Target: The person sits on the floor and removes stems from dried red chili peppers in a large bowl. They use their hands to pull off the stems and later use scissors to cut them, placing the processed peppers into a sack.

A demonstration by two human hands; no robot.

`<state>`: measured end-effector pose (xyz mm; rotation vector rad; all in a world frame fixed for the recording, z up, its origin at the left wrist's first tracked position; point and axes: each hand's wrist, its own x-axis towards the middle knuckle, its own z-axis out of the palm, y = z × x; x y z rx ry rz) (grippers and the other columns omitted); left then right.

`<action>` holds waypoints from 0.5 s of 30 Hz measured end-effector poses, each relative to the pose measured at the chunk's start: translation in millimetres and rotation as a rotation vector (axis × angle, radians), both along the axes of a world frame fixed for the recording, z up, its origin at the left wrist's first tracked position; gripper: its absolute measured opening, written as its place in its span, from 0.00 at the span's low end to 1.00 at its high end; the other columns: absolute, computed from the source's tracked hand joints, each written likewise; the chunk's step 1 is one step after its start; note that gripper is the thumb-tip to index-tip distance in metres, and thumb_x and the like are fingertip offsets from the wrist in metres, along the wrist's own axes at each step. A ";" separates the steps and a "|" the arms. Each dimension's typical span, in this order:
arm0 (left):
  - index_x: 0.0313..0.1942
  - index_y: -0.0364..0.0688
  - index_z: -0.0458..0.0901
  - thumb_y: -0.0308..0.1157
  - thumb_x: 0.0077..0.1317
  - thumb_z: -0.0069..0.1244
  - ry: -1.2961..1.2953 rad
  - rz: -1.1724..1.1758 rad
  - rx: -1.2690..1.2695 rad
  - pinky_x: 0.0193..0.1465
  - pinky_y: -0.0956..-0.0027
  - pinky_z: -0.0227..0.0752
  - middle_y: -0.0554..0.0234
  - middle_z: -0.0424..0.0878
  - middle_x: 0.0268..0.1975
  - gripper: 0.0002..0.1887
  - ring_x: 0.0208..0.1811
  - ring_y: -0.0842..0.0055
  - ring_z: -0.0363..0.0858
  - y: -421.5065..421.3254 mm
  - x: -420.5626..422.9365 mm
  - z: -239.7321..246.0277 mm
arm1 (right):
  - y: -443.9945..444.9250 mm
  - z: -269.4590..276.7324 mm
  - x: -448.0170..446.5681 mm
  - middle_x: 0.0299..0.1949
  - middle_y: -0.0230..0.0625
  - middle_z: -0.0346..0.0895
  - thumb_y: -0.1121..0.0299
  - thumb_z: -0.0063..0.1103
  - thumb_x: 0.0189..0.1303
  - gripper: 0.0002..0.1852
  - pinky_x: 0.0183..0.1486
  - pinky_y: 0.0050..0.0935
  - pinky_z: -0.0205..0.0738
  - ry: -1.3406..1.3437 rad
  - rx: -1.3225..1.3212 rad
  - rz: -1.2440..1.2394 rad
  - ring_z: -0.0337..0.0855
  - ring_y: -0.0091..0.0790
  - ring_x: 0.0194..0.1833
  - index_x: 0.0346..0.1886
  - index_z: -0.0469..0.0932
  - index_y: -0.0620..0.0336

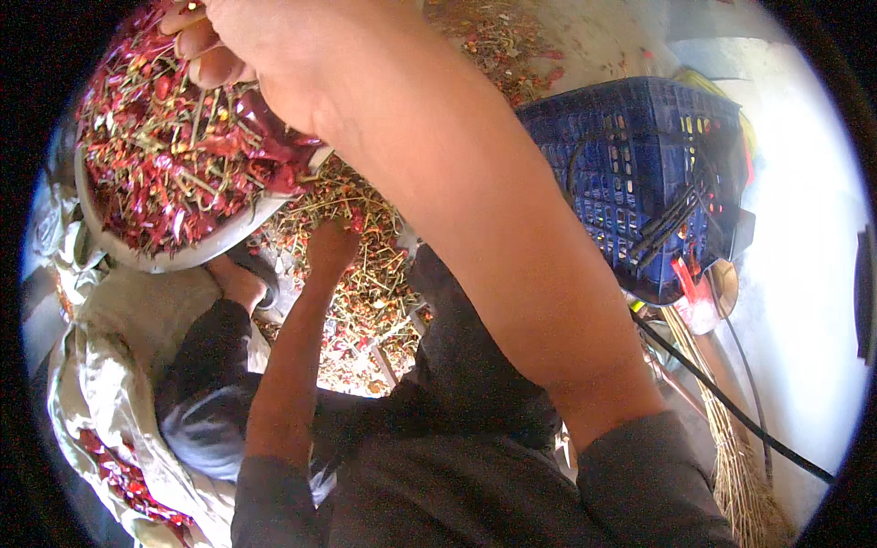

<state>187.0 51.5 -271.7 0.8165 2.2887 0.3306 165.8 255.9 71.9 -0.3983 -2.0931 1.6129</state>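
My right hand [226, 48] reaches across to the upper left, over a round, pale-rimmed container [161, 260] heaped with dried red chili peppers [185, 144] and stems. Its near fingers look curled; the rest of the hand is cut off by the picture's top, so its hold cannot be told. My left hand [334, 243] is lower down at a heap of chili stems and red bits [373, 281] between my legs. It looks closed, with a red piece beside its fingers; whether it grips anything is unclear.
At the right stands a blue plastic crate [616, 157] with a red-labelled item [695, 294] by it. A straw broom [733, 425] and a black cable [740, 404] lie below. Lower left is a white sack [116, 383] holding red chilies. Chili scraps [507, 61] litter the floor above.
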 end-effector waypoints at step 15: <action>0.42 0.52 0.87 0.47 0.63 0.53 0.031 -0.092 -0.254 0.42 0.51 0.79 0.50 0.87 0.40 0.13 0.41 0.53 0.86 10.5 -1.4 -55.5 | 18.1 13.4 34.3 0.26 0.39 0.74 0.69 0.38 0.75 0.17 0.17 0.21 0.73 -0.217 -0.100 0.000 0.72 0.22 0.21 0.45 0.76 0.74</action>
